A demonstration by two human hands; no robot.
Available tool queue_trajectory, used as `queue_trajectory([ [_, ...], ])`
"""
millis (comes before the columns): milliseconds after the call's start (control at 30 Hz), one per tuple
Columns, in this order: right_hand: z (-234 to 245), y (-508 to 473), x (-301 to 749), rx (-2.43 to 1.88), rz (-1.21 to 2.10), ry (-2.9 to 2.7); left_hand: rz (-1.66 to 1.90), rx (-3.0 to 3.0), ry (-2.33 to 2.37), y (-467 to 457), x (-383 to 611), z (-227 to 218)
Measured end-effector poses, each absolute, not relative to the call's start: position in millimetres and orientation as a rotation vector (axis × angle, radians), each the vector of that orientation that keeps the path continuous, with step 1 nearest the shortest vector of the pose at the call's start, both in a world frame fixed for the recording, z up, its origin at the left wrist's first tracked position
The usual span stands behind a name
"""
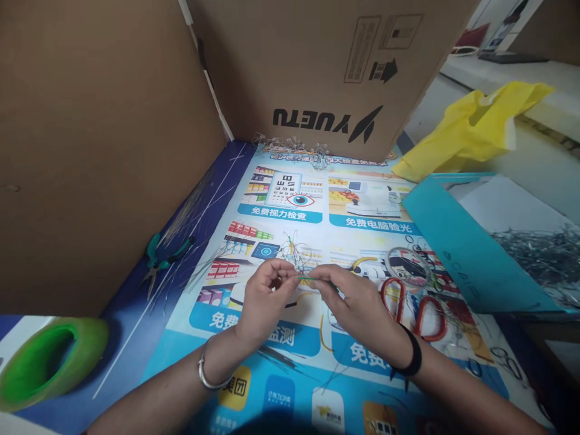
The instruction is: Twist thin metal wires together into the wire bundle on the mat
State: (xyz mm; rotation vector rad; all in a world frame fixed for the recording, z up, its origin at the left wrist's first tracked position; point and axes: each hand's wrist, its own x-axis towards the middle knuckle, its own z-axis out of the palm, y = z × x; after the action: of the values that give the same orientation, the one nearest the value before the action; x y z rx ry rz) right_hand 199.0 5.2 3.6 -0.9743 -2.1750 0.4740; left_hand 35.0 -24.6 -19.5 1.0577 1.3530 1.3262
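My left hand [267, 299] is closed in a pinch, thumb against forefinger, on a thin green strand [306, 278] that looks like wire or tape. The other end of this strand is pinched between the thumb and fingers of my right hand [351, 299]. Just beyond my fingertips, a loose spray of thin wires [296, 251] rises from the strand; how they are joined is too fine to make out. Red-handled scissors [430, 323] lie beside my right wrist. Dark thin strips [281, 357] rest on the printed poster [290, 211] beneath my hands.
Cardboard panels [317, 72] stand at the left and back. Teal-handled pliers [158, 257] lie by loose wires at left, with a green-cored tape roll [90, 350] nearer. At right are a teal box [446, 241] holding tangled wire, a clear ring [390, 266] and a yellow bag [471, 136].
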Motion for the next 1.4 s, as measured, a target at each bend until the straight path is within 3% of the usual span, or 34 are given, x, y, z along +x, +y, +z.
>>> queue_trajectory([
  [233,-4,3,203,-0.938,-0.039,-2.345,1.298,1.251,1.514,-26,37,-16],
  [533,1,-3,205,-0.881,-0.222,-2.340,1.285,1.434,1.654,-25,36,-11],
  [1067,-8,-1,187,-0.840,-0.067,-2.233,1.330,1.367,1.532,-29,36,-12],
  [1400,-5,-3,181,-0.899,-0.150,-2.286,1.316,1.366,1.506,-32,38,-14],
])
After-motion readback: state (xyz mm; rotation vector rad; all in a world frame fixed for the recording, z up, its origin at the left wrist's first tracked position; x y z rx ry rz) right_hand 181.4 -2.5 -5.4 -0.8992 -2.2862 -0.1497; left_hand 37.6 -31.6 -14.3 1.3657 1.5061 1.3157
